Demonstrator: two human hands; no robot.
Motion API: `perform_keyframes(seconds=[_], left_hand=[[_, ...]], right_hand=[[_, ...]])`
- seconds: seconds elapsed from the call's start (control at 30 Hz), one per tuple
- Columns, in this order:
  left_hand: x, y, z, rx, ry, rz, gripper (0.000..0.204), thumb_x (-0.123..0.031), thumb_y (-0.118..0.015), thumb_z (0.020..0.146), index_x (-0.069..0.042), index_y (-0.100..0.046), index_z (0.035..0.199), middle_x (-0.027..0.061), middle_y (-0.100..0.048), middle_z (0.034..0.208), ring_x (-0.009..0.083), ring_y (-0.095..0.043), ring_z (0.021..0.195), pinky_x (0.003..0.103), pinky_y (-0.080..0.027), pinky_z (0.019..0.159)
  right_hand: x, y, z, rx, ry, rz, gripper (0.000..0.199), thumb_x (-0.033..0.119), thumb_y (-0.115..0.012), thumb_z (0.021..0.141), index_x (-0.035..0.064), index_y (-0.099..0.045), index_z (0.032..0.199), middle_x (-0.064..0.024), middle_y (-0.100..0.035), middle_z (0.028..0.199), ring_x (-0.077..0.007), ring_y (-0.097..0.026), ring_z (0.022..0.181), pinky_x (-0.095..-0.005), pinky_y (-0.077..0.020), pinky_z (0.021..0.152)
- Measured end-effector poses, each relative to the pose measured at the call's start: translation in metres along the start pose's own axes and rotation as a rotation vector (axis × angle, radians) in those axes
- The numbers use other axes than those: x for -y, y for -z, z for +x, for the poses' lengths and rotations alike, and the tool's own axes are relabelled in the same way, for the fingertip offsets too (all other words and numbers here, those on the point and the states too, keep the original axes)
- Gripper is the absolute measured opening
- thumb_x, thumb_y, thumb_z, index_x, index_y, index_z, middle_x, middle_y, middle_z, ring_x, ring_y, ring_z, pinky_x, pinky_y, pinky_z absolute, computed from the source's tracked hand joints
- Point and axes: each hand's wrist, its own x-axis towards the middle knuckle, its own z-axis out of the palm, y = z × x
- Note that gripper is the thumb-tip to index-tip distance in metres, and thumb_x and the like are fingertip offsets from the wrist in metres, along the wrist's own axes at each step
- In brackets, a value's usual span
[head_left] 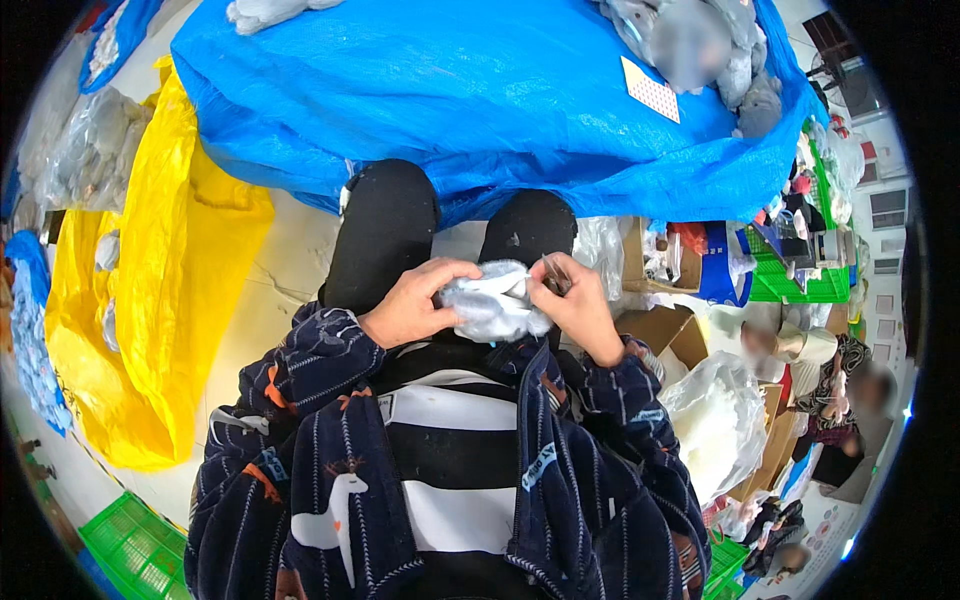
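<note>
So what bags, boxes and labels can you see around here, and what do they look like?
Patterned card: lying on the blue tarp, upper right; small, white with red dots.
Yellow bag: on the floor, left; big, crumpled plastic.
Cardboard boxes: right of the knees; brown, open.
Clear bag: lower right; see-through, stuffed with white filling.
Green crate: bottom left; plastic lattice.

Your left hand (410, 305) and right hand (575, 305) close on a soft grey and white plush piece (492, 300), fuzzy and matt. Far ahead of you a blue plastic tarp (450, 90) lies crinkled with a glossy sheen. On your left the yellow plastic bag (150, 290) looks smooth and shiny. Your dark robe sleeves (320, 370) are fleecy, matt cloth. On your right sit brown cardboard boxes (665, 330), dull and papery, and a clear, glossy plastic bag (715, 420) of white stuffing
</note>
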Motion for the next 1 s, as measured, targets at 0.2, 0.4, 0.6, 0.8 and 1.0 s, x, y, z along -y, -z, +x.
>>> perform_keyframes(seconds=[0.2, 0.4, 0.6, 0.8, 1.0], left_hand=[[0.013, -0.004, -0.008, 0.078, -0.065, 0.058, 0.069, -0.015, -0.076, 0.069, -0.002, -0.044, 0.129, 0.0179, -0.053, 0.120, 0.0321, -0.054, 0.110, 0.038, -0.046, 0.090], [0.018, -0.001, -0.002, 0.084, -0.080, -0.082, 0.070, -0.019, -0.076, 0.074, 0.000, -0.041, 0.132, 0.0188, -0.054, 0.122, 0.0306, -0.055, 0.111, 0.037, -0.046, 0.090], [0.018, -0.005, 0.005, 0.075, -0.075, -0.021, 0.069, -0.017, -0.074, 0.075, 0.001, -0.040, 0.133, 0.0190, -0.056, 0.120, 0.0263, -0.059, 0.107, 0.035, -0.047, 0.087], [0.021, -0.009, 0.010, 0.060, 0.043, -0.033, 0.070, -0.009, -0.074, 0.070, -0.002, -0.042, 0.131, 0.0206, -0.054, 0.123, 0.0345, -0.055, 0.112, 0.038, -0.045, 0.091], [0.001, -0.018, 0.017, -0.017, -0.038, 0.145, 0.066, -0.004, -0.070, 0.069, -0.006, -0.046, 0.130, 0.0188, -0.057, 0.115, 0.0362, -0.055, 0.103, 0.040, -0.046, 0.086]], right_hand=[[0.051, -0.028, 0.007, 0.123, 0.493, -0.323, 0.015, 0.010, -0.064, 0.078, 0.0018, -0.064, 0.091, -0.0129, -0.064, 0.086, -0.0288, -0.065, 0.077, -0.0347, -0.0511, 0.065], [0.037, -0.065, -0.005, 0.132, 0.515, -0.853, 0.017, 0.010, -0.065, 0.073, 0.0039, -0.059, 0.087, -0.0098, -0.054, 0.084, -0.0271, -0.063, 0.065, -0.0373, -0.0489, 0.054], [0.035, -0.058, -0.011, 0.060, 0.515, -0.932, 0.019, 0.010, -0.062, 0.074, 0.0053, -0.058, 0.092, -0.0095, -0.054, 0.086, -0.0241, -0.063, 0.063, -0.0353, -0.0482, 0.051], [0.008, -0.054, -0.010, -0.084, 0.579, -0.908, 0.039, 0.010, -0.067, 0.069, 0.0061, -0.058, 0.107, -0.0070, -0.057, 0.096, -0.0233, -0.063, 0.067, -0.0345, -0.0491, 0.056], [0.007, -0.052, -0.014, -0.270, 0.492, -0.578, 0.033, 0.001, -0.068, 0.063, 0.0080, -0.064, 0.095, -0.0067, -0.060, 0.090, -0.0259, -0.063, 0.068, -0.0360, -0.0497, 0.057]])
